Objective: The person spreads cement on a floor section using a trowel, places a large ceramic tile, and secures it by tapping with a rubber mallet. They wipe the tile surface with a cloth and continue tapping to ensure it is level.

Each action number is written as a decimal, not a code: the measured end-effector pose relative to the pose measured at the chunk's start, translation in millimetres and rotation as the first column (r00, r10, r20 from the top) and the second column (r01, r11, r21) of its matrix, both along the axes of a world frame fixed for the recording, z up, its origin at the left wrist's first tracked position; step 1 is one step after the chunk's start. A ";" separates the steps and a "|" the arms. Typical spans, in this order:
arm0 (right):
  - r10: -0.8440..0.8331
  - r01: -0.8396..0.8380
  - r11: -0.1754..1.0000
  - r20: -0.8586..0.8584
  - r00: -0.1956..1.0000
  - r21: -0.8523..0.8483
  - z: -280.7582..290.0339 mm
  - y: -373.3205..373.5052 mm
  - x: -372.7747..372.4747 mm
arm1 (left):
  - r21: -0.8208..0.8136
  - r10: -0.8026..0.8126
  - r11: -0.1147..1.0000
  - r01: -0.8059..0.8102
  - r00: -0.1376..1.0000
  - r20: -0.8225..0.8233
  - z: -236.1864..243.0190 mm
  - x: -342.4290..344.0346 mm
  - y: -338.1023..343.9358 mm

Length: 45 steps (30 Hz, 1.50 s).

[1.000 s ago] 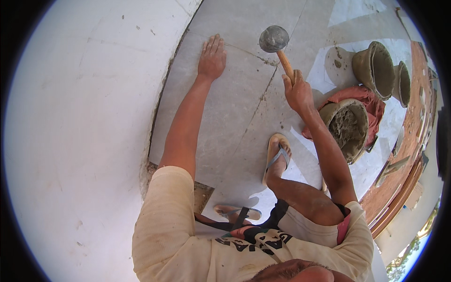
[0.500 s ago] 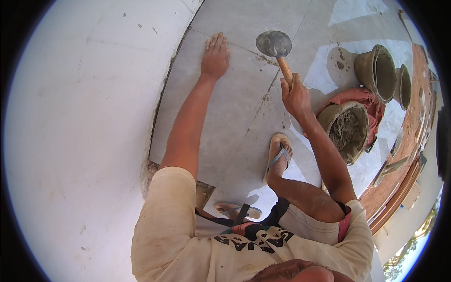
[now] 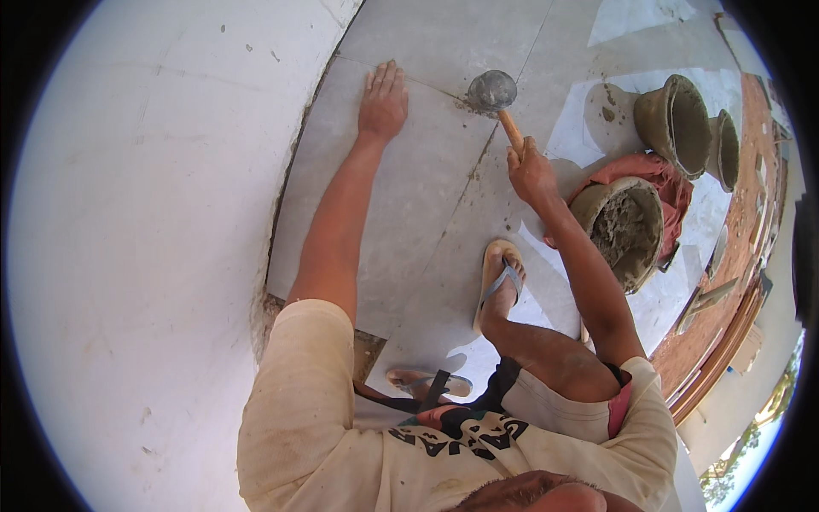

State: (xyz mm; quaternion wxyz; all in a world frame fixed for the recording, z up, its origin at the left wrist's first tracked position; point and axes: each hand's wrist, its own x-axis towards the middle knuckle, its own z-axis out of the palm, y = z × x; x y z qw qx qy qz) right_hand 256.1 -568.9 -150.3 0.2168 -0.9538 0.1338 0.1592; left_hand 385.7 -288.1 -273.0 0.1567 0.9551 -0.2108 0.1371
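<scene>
My left hand [image 3: 383, 104] lies flat on a large grey floor tile [image 3: 388, 200], its fingers stretched out and near the joint at the tile's far edge. My right hand [image 3: 534, 176] is wrapped round the wooden handle of a rubber mallet [image 3: 492, 90]. The mallet's dark round head is over the far right corner of that tile, beside the joints. Whether it touches the surface I cannot tell. Grey mortar crumbs are scattered along the joint between the tiles.
A white wall [image 3: 162, 230] runs along the left, with a narrow gap beside the tiles. At right stand a bucket of mortar [image 3: 589, 207] by a red sack [image 3: 674, 185], and two more mortar-coated buckets [image 3: 650, 124]. My sandalled foot [image 3: 502, 286] rests on the tiles.
The mallet head has come down toward the floor, and my right hand has lowered with it. My left hand stays flat on the tile. The whole view has shifted slightly.
</scene>
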 end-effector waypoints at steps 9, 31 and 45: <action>-0.009 0.009 1.000 -0.013 1.000 0.012 -15.3 -8.9 -7.7 | 0.058 0.006 0.998 -0.006 1.000 0.006 -4.3 0.7 -1.4; -0.043 0.031 0.993 0.106 0.993 0.117 18.7 -2.5 -35.0 | 0.148 0.028 0.988 -0.042 0.995 0.098 -8.7 0.6 -6.0; -0.137 0.138 0.987 -0.014 0.990 0.085 18.5 -13.8 -28.4 | 0.121 0.031 0.992 -0.048 0.990 0.138 -6.0 -0.5 -10.6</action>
